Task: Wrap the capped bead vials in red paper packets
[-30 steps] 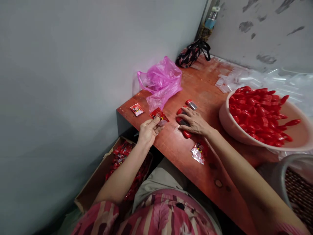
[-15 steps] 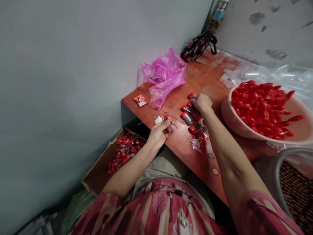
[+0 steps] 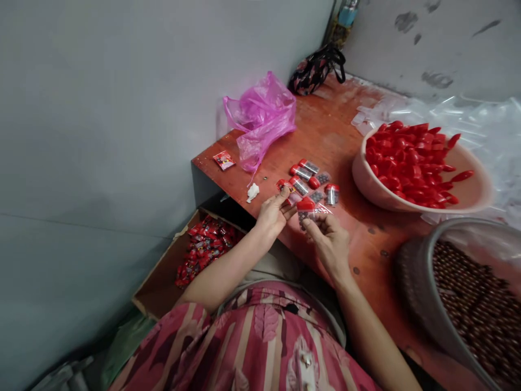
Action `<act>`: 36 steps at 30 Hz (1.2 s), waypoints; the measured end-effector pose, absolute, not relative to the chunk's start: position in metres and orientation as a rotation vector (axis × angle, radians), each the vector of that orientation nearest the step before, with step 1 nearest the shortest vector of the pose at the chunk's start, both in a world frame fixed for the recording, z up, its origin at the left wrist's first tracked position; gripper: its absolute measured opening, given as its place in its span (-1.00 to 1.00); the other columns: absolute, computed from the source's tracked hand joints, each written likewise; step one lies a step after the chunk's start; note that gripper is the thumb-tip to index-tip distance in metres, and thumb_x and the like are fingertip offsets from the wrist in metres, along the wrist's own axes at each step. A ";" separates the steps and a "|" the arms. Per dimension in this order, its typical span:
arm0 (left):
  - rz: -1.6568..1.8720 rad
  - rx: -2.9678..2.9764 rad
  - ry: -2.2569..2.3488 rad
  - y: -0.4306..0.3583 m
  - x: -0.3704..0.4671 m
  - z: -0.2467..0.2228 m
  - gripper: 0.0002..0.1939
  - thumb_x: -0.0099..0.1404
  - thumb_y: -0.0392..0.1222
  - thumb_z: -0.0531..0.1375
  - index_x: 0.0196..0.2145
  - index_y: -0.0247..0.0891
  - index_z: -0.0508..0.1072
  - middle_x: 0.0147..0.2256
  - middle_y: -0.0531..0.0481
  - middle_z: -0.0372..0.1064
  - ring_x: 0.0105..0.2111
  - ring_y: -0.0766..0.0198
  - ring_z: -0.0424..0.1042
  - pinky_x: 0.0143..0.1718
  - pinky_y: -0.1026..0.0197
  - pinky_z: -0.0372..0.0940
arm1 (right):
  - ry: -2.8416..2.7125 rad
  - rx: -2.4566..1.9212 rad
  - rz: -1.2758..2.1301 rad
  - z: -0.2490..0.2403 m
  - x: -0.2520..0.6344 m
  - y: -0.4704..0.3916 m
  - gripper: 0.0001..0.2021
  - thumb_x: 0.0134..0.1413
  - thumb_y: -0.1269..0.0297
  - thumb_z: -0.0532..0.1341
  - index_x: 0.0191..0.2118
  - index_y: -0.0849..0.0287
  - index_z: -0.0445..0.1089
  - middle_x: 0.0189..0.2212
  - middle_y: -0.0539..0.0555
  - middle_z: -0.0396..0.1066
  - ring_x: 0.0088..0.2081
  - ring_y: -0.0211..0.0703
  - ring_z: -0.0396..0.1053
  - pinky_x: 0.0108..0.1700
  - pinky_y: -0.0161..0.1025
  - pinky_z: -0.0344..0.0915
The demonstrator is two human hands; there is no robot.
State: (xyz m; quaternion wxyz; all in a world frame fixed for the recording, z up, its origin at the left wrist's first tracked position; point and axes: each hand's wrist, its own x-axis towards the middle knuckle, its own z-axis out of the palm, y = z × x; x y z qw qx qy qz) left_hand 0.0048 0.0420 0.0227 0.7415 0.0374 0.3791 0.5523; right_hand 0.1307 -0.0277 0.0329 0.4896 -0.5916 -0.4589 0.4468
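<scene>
My left hand [image 3: 272, 214] pinches a small red printed packet [image 3: 281, 187] above the front edge of the red-brown table [image 3: 329, 120]. Just right of it, my right hand [image 3: 330, 239] holds a clear container with a red lid [image 3: 305, 205] and dark beads inside, along with some clear plastic. Beyond both hands lie several more red-capped containers [image 3: 310, 166]. One of them [image 3: 331, 194] is at the right of the group. A crumpled white scrap [image 3: 253, 193] and a flat red packet [image 3: 224, 160] rest on the left of the table.
A pink bowl [image 3: 366, 184] of red spoon-like pieces and a grey basin [image 3: 423, 282] of dark beads stand at the right. Behind are a pink plastic bag [image 3: 266, 108], a dark pouch [image 3: 311, 73] and clear plastic [image 3: 496, 136]. A carton [image 3: 158, 277] of red packets sits lower left.
My right hand has come back from the group of containers to beside my left hand, now with a container in it. The view has shifted, and the red packet near the containers is no longer seen there.
</scene>
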 end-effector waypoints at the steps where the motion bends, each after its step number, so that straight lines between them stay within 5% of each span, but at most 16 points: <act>1: 1.211 0.098 0.815 0.040 0.009 0.023 -0.73 0.03 -0.17 0.42 -0.42 -0.33 0.43 -0.49 0.01 0.47 -0.51 0.33 0.47 -0.39 0.28 0.37 | -1.097 -1.426 1.072 0.030 0.131 -0.029 -0.74 -0.01 0.10 0.32 -0.30 0.18 0.39 -0.54 -0.06 0.40 -0.57 -0.33 0.28 -0.55 -0.37 0.25; 20: 1.034 0.495 0.784 0.029 0.038 0.038 -0.59 -0.21 -0.10 0.50 -0.46 -0.39 0.49 -0.55 0.03 0.45 -0.58 0.41 0.38 -0.48 0.35 0.27 | -1.086 -1.391 0.926 0.006 0.153 -0.032 -0.71 0.01 0.07 0.30 -0.22 0.17 0.41 -0.41 0.02 0.45 -0.45 -0.24 0.38 -0.42 -0.26 0.38; 28: 0.972 0.688 0.849 0.034 0.034 0.039 -0.65 -0.19 -0.08 0.48 -0.51 -0.40 0.55 -0.53 -0.02 0.48 -0.55 0.37 0.38 -0.41 0.28 0.27 | -0.847 -1.180 1.363 0.012 0.161 -0.024 -0.70 -0.12 0.06 0.36 -0.39 0.16 0.34 -0.58 -0.07 0.39 -0.65 -0.32 0.30 -0.62 -0.35 0.25; 36: 0.965 0.707 0.843 0.032 0.036 0.040 -0.67 -0.14 -0.06 0.46 -0.47 -0.37 0.58 -0.50 -0.02 0.49 -0.52 0.37 0.40 -0.36 0.26 0.29 | -1.043 -1.372 0.908 0.021 0.157 -0.027 -0.75 -0.06 0.09 0.34 -0.31 0.14 0.43 -0.50 -0.03 0.44 -0.51 -0.25 0.36 -0.43 -0.27 0.36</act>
